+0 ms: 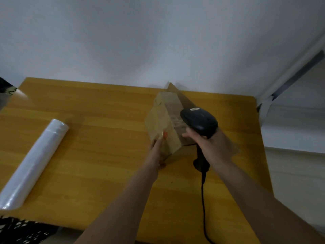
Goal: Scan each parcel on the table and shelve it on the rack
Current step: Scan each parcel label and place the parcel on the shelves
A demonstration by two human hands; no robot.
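A brown cardboard parcel [165,122] stands tilted on the yellow wooden table [98,138], right of its middle. My left hand [155,152] holds the parcel's near left side, fingers laid along the cardboard and thumb under its near corner. My right hand [209,147] grips the handle of a black barcode scanner [199,121], whose head points at the parcel's right face from close by. The scanner's black cable [204,199] hangs down toward the table's near edge.
A long white roll wrapped in plastic [33,164] lies at the table's left side. A pale wall rises behind the table. A white frame with a dark strip [288,80] stands to the right. Patterned dark fabric [21,231] shows at the lower left.
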